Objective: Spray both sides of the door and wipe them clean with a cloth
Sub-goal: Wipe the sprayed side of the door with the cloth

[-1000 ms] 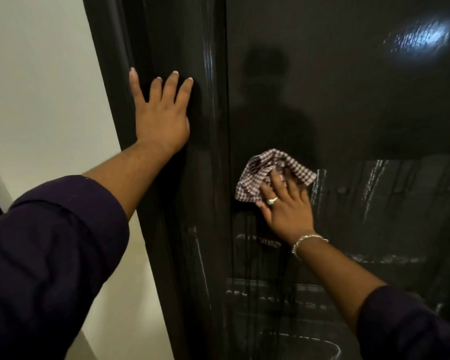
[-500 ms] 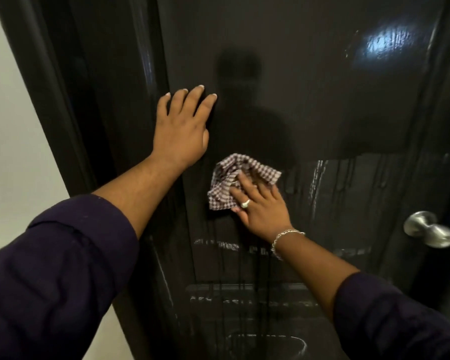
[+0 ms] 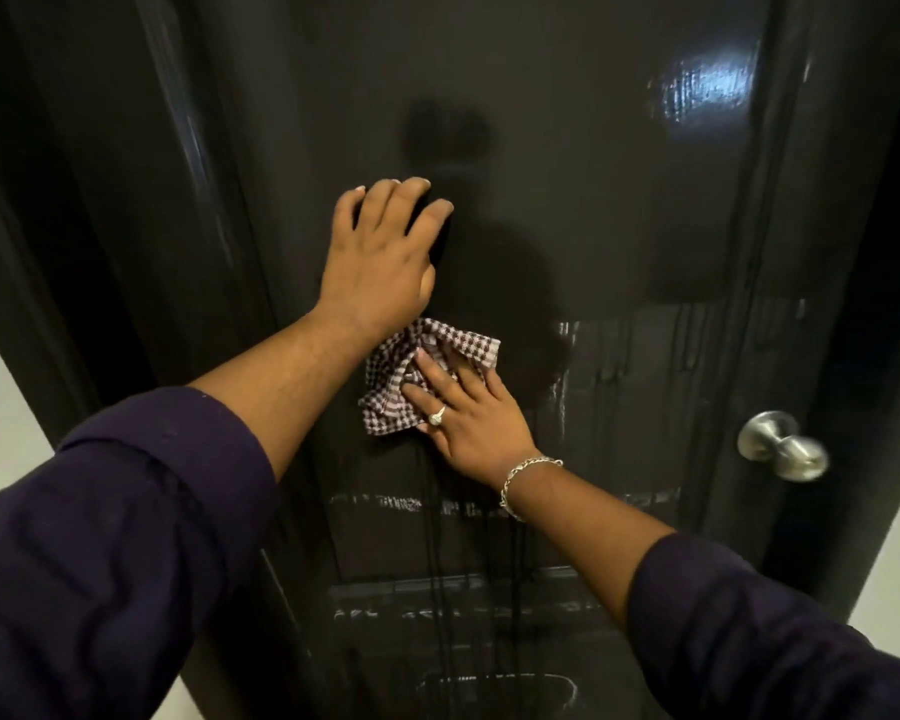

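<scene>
Two hands on one dark door (image 3: pixel 593 174): left hand (image 3: pixel 380 262) flat, fingers straight, apparently bracing the panel just above the checked cloth (image 3: pixel 427 356), which the right hand (image 3: pixel 468 413) presses flat-fingered against wet streaks, knob (image 3: pixel 780 446) well to its right.

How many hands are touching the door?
2. The left hand rests flat on the door; the right hand, lower down, presses the checked cloth against it.
</scene>
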